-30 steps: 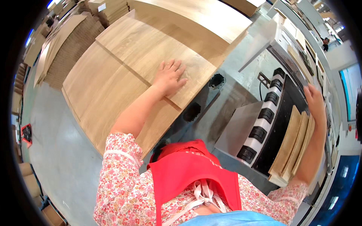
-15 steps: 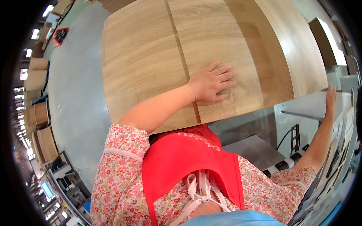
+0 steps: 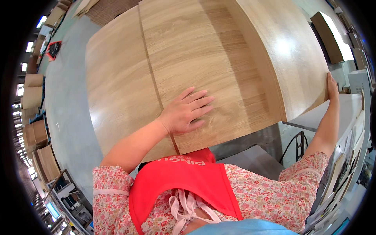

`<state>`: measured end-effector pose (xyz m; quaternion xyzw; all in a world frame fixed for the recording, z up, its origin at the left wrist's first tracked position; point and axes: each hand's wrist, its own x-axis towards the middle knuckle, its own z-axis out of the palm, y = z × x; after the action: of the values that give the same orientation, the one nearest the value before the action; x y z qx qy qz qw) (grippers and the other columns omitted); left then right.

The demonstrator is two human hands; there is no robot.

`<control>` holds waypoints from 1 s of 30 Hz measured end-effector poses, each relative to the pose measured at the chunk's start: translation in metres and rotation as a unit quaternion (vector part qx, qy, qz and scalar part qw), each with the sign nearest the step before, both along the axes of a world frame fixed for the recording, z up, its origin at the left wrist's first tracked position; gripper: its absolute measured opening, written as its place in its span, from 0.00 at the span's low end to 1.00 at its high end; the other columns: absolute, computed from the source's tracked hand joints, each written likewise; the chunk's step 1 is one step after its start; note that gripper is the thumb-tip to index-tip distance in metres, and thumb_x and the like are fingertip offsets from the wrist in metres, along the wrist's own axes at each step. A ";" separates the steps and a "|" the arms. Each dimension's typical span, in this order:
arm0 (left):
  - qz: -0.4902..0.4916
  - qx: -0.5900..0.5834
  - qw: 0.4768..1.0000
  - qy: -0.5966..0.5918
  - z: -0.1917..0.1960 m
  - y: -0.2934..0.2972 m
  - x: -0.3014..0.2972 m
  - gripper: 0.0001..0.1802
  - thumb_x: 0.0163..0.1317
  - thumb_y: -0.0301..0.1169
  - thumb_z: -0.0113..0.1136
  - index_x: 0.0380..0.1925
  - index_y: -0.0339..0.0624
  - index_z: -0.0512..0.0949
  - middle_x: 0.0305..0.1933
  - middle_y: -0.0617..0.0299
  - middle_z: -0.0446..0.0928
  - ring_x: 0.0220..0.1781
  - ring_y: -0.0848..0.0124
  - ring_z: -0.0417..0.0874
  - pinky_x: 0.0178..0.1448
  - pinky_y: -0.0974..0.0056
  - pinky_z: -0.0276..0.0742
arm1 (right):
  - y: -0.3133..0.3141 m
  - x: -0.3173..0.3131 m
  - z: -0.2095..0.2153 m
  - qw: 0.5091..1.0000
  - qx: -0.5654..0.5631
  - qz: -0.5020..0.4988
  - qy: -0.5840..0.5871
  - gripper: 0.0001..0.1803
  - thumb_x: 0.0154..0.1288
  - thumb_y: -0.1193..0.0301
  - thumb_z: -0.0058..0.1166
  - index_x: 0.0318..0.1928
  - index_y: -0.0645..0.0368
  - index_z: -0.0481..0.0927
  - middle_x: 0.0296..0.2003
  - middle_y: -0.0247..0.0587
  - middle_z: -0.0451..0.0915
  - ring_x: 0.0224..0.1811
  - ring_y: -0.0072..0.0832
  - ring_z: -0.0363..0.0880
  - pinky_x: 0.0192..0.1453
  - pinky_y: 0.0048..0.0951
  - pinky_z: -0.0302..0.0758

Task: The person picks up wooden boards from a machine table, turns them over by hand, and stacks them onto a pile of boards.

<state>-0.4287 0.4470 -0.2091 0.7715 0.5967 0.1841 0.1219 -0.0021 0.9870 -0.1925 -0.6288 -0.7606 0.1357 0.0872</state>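
My left hand (image 3: pixel 188 112) lies flat on a wood-grain panel (image 3: pixel 196 51), its fingers spread, just right of a dark straight line across the board. My right hand (image 3: pixel 332 87) is at the right edge of a raised wood-grain board or stack (image 3: pixel 290 58). Its fingers are stretched along that edge, and the thumb side is partly hidden. The raised piece's side face rises from the lower panel and casts a darker band on it. I wear a red apron (image 3: pixel 184 176) that meets the panel's near edge.
A grey machine table (image 3: pixel 348 109) stands at the right, below my right forearm. Under the panel's near edge is a dark grey plate (image 3: pixel 254 160). A brown and white box-like piece (image 3: pixel 333 37) is at the far right. Stacked boards (image 3: pixel 33 133) line the left side.
The panels have shifted left and nearer in view, with my left hand still flat on the surface. My right hand has moved up against the raised piece's right edge.
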 end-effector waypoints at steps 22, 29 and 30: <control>0.027 0.025 0.996 -0.082 -0.001 -0.008 -0.005 0.39 0.59 0.46 0.55 0.65 0.35 0.58 0.69 0.45 0.58 0.70 0.51 0.59 0.73 0.51 0.51 | -0.138 -0.052 0.020 0.998 0.003 -0.034 -0.057 0.47 0.60 0.32 0.31 0.50 0.66 0.78 0.51 0.59 0.76 0.58 0.49 0.71 0.62 0.40 0.64; 0.103 -0.009 0.916 -0.388 -0.013 0.003 -0.015 0.43 0.66 0.56 0.43 0.69 0.34 0.48 0.72 0.47 0.53 0.73 0.57 0.56 0.73 0.56 0.50 | -0.223 -0.079 0.033 0.995 0.024 -0.050 -0.077 0.47 0.61 0.34 0.32 0.49 0.70 0.78 0.50 0.62 0.76 0.57 0.51 0.72 0.61 0.41 0.66; 0.100 -0.004 0.916 -0.387 -0.007 0.008 -0.014 0.43 0.66 0.56 0.43 0.69 0.34 0.48 0.72 0.47 0.53 0.73 0.57 0.56 0.73 0.56 0.50 | -0.235 -0.081 0.034 0.994 0.015 -0.061 -0.089 0.47 0.61 0.34 0.32 0.49 0.70 0.77 0.50 0.63 0.76 0.57 0.51 0.72 0.62 0.42 0.66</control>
<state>-0.4423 0.4547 -0.2163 0.5756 0.5774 0.4774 0.3277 -0.0828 0.7525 -0.1584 -0.6821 -0.7277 0.0619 0.0370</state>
